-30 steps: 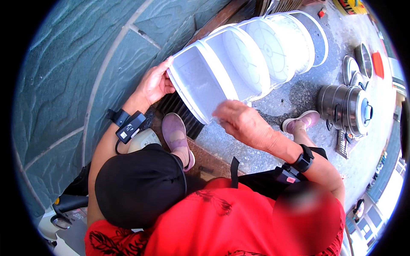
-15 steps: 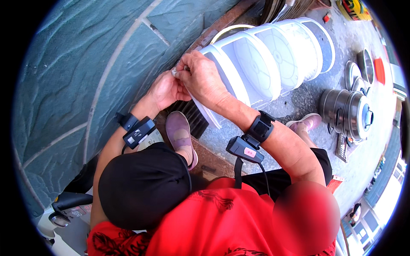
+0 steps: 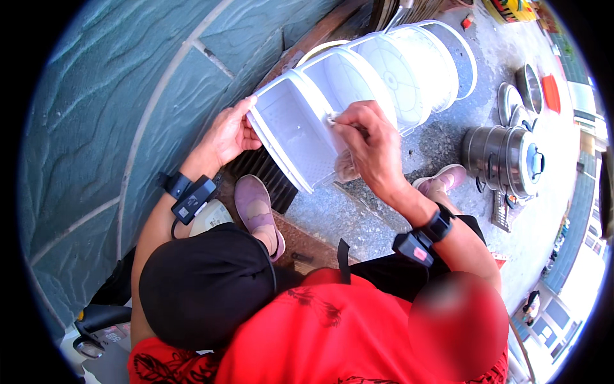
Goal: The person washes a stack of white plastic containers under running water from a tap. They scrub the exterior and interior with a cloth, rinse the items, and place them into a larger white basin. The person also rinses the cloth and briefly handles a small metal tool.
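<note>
Translucent white plastic, ringed by paler bands, forms the long sectioned container (image 3: 352, 83) that reaches away from the person, just beside the stone-textured wall (image 3: 96, 115); whether it stands or lies is hard to tell. The left hand (image 3: 227, 137) has its fingers curled around the near corner, thumb against the rim. The right hand (image 3: 378, 150) is over the container's near right side, its thumb and forefinger pinched together on a small whitish bit (image 3: 331, 120), too small to identify. With the left hand as the only clear grip, the container could swing or slide if that corner slips. The thin wall might buckle under a hard pull from the right, and a loose pinch could let the bit drop. A purple shoe (image 3: 252, 201) stands near the dark slatted grate (image 3: 249, 168), so a careless shift of the foot might knock the near end. Farther right, well apart from the container, a lidded metal pot (image 3: 489, 157) stands on the concrete floor (image 3: 320, 211), with a metal bowl (image 3: 529, 86) beyond it.
</note>
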Demonstrator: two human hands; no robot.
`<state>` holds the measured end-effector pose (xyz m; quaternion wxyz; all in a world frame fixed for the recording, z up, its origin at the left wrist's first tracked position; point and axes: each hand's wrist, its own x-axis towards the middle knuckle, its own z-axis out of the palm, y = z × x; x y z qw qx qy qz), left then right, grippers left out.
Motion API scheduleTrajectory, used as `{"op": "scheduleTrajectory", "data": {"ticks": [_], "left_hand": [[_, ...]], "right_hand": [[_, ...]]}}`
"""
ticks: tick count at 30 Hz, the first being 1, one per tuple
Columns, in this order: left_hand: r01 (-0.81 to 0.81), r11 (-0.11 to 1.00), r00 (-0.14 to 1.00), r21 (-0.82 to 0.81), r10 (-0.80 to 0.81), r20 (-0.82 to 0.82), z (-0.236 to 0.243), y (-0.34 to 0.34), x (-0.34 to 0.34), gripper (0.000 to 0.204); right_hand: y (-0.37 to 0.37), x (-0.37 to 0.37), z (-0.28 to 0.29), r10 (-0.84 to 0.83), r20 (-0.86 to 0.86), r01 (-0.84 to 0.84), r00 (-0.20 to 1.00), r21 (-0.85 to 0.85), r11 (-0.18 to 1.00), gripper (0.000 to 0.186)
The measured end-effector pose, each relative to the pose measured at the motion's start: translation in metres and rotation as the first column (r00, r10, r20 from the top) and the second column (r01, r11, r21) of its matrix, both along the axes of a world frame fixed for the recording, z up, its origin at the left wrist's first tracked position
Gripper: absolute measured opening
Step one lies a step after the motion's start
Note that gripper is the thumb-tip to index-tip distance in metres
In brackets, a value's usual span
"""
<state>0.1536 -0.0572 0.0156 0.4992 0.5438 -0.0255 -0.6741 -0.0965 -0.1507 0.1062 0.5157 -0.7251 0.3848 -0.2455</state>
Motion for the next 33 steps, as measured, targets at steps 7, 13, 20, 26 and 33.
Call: {"op": "scheduleTrajectory", "data": {"ticks": [7,13,20,26,33], "left_hand": [[0.104,0.995,0.994,-0.005,-0.104,0.036,0.009,-0.002,-0.008,0.039],[-0.008,1.000,1.000,0.023,0.007,0.025,-0.004,-0.002,0.002,0.029],[0.007,1.000,1.000,0.002,-0.007,0.014,-0.018,-0.002,0.012,0.029],[-0.004,1.000,1.000,0.030,0.004,0.010,-0.018,-0.003,0.013,0.031],[-0.054,0.998,0.999,0.015,0.054,0.007,-0.017,-0.009,0.007,0.031]], "right_hand": [[-0.051,0.072,-0.038,0.071,-0.136,-0.100,0.988,-0.223,0.970,0.009],[-0.021,0.023,-0.042,0.204,0.023,-0.178,0.979,-0.400,0.899,0.009],[-0.006,-0.043,-0.018,0.255,-0.048,-0.260,0.966,-0.181,0.949,0.012],[-0.056,-0.032,0.005,-0.036,0.083,0.007,0.996,0.323,0.946,0.004],[-0.108,-0.008,-0.022,0.010,-0.209,-0.091,0.978,-0.383,0.919,0.024]]}}
